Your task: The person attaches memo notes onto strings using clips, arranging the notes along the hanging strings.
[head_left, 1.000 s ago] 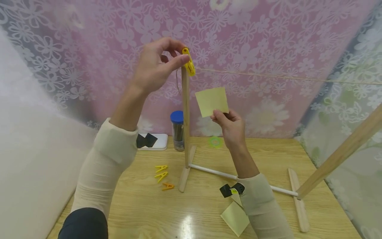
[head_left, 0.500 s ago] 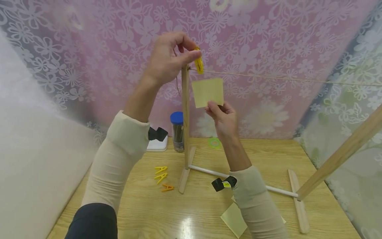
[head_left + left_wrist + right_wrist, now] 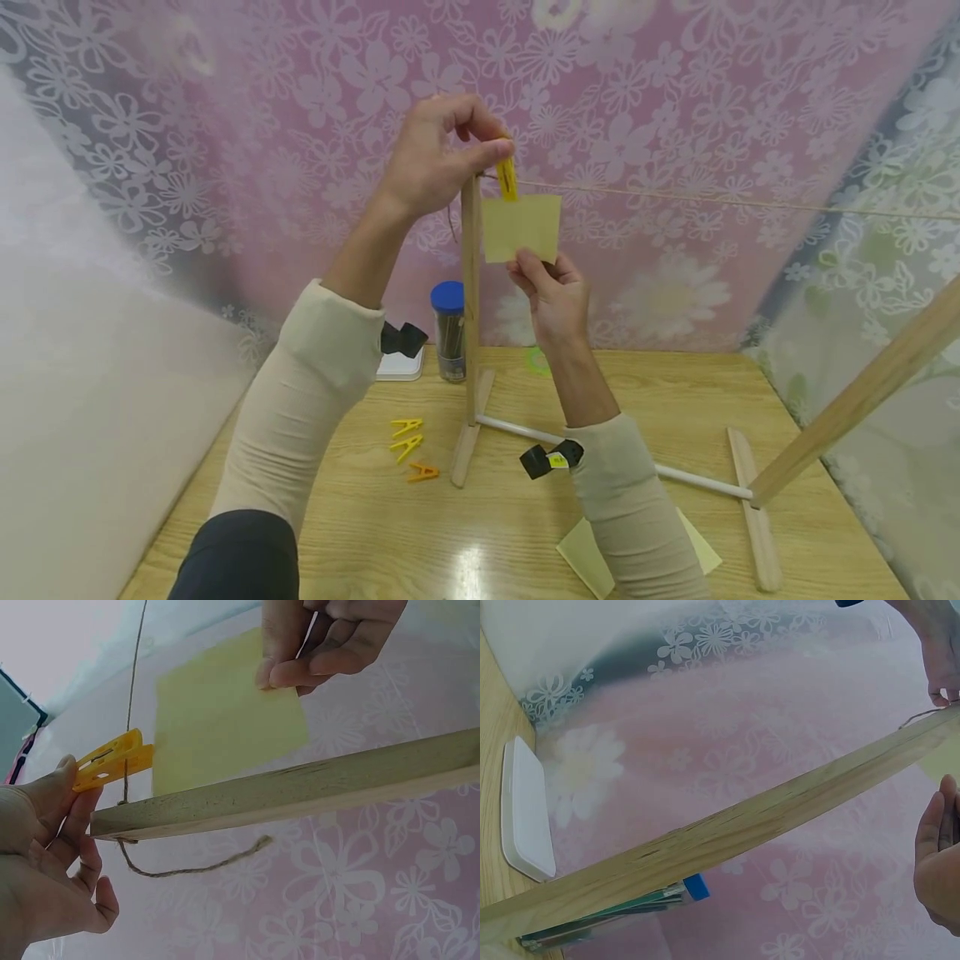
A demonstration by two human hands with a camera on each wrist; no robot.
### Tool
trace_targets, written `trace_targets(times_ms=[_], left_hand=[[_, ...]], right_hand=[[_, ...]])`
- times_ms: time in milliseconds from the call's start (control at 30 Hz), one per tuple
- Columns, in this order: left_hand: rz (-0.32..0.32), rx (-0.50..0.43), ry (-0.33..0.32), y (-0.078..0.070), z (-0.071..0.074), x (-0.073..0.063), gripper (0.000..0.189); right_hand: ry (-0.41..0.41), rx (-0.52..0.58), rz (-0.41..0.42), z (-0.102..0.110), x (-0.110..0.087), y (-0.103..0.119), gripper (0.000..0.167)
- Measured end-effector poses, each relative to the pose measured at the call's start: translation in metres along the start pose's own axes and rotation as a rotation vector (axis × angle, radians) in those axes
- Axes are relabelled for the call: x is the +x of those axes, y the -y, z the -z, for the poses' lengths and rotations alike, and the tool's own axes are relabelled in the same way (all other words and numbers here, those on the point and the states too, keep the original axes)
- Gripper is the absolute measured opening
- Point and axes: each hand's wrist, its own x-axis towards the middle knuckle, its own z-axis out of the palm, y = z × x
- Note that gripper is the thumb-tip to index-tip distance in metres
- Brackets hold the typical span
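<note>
My left hand (image 3: 435,158) pinches a yellow clothespin (image 3: 507,178) between thumb and fingers, beside the top of the left wooden post (image 3: 471,308). The taut string (image 3: 675,196) crosses the clothespin's jaws, clearest in the left wrist view, where the clothespin (image 3: 112,761) points at the paper's edge. A square of yellow note paper (image 3: 517,227) hangs upright just below the string, its top edge at the clothespin's tip. My right hand (image 3: 558,304) pinches that paper by its bottom edge, thumb in front. In the right wrist view the post hides most of the paper.
Two yellow clothespins (image 3: 407,448) and an orange clothespin (image 3: 423,472) lie on the table (image 3: 375,533). More note paper (image 3: 585,557) lies under my right forearm. Behind the post stand a blue-lidded jar (image 3: 448,333) and a white case (image 3: 529,810). A white rod (image 3: 697,482) joins both posts.
My left hand has moved right with the clothespin, from the post top onto the string, then slightly down. My right hand has raised the note paper and shifted it left, up to the clothespin.
</note>
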Motion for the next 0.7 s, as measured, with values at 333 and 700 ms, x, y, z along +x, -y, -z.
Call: trace_targets(times_ms=[333, 700], left_hand=[[-0.019, 0.009, 0.06, 0.001, -0.0016, -0.0021, 0.01], [0.088, 0.048, 0.128, 0.0015, -0.0013, -0.0045, 0.023]], right_hand=[[0.003, -0.006, 0.016, -0.0059, 0.0012, 0.0, 0.01], [0.029, -0.018, -0.005, -0.0081, -0.002, -0.0025, 0.008]])
